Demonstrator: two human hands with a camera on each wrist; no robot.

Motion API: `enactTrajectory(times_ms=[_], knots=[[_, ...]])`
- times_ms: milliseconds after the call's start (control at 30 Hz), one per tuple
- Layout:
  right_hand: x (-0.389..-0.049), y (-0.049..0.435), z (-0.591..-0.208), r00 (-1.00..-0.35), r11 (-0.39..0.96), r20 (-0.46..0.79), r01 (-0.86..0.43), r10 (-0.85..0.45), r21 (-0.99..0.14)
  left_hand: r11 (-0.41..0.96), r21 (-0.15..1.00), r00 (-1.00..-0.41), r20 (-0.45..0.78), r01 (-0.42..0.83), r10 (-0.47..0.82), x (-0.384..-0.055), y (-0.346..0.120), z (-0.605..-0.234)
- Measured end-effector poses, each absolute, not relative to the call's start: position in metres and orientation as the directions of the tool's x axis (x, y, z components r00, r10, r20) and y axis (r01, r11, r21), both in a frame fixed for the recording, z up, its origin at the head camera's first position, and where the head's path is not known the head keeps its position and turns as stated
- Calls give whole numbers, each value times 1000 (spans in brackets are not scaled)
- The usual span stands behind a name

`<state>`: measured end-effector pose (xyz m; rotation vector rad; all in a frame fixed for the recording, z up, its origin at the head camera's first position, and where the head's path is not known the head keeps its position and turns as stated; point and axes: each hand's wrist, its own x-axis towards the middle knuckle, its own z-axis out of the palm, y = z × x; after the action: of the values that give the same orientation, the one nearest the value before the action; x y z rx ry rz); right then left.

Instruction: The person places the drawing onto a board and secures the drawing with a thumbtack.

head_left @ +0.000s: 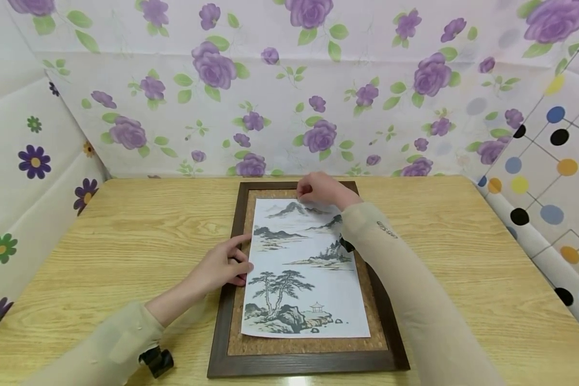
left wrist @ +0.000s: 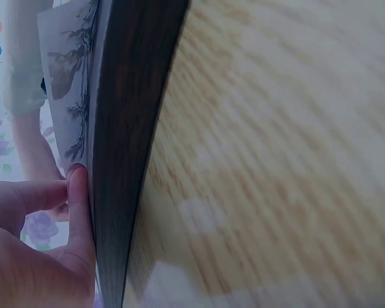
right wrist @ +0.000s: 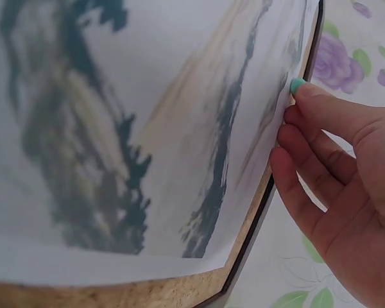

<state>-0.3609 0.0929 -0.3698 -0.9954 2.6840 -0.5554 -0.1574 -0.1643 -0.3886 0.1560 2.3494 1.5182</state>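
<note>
Turquoise marks a small piece at the thumb tip of the right hand, against the upper edge of the printed sheet; only the right wrist view shows it, since the hand's back covers it from the head. What it is exactly, I cannot tell. That hand is bent over, fingers drawn together, seemingly pinching the piece, though the index finger is hard to make out. The left hand has its index finger and thumb apart, their tips touching the sheet's left edge; the left wrist view adds the dark outer side of the wooden frame beside the thumb. The sheet, a landscape of mountains, pines and a pavilion, lies on cork inside the frame, its lower left corner curling slightly. Beneath is a wood-grain table; beyond stands purple-rose cloth, with dotted cloth to the right.
</note>
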Motion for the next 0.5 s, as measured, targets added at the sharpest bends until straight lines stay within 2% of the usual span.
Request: enactTrajectory(times_ms=[500], knots=[[-357,89,-363,-717,695,-80,-632,-692,-343,436,896,-937,-219,-83,272,-159,-165,-391]])
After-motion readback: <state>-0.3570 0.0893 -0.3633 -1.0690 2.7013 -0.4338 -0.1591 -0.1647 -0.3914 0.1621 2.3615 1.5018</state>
